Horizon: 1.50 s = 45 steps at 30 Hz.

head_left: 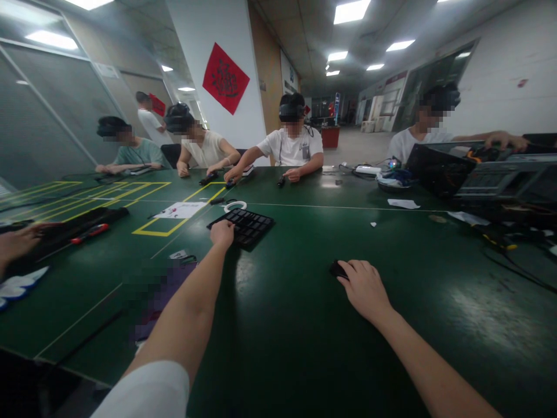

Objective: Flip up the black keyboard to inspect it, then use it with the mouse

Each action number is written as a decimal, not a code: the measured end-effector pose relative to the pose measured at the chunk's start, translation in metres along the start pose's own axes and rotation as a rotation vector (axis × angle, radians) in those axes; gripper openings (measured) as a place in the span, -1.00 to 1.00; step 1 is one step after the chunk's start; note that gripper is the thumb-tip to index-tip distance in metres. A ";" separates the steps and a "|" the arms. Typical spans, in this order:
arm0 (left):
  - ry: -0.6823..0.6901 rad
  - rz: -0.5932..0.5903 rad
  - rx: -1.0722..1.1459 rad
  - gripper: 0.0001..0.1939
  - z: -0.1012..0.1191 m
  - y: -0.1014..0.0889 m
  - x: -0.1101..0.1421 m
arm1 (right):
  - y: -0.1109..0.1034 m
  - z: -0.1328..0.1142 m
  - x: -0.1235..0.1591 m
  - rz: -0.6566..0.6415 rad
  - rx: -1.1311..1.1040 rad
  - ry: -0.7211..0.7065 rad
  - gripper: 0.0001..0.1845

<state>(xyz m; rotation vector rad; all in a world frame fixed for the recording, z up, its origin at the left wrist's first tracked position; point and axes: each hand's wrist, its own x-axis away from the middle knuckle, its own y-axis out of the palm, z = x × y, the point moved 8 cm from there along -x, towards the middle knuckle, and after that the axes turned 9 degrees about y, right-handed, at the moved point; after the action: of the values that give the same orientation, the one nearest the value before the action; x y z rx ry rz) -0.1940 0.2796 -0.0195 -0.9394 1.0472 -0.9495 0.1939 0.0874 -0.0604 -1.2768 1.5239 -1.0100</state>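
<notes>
Black compartment tray, left hand at its edge

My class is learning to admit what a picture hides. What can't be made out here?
All in the head view:
- Dark object: partly hidden by the right hand.
- Anything pinched in the left hand at the black tray: too small.
- Purple item: partly pixelated.
- Hand at far left: its arm cut off by the edge.

Head view: worn on my head | facing: forward, down over table | range: forearms near, room far
</notes>
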 end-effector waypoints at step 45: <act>0.168 -0.073 1.153 -0.80 0.137 -0.018 0.099 | -0.047 -0.004 0.020 0.119 -0.510 0.008 -0.58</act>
<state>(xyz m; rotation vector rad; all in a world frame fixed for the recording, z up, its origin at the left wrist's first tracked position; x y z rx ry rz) -0.0442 0.2028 0.0026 0.0674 0.4322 -1.4511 0.2009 0.0606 -0.0166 -1.5001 1.9146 -0.5639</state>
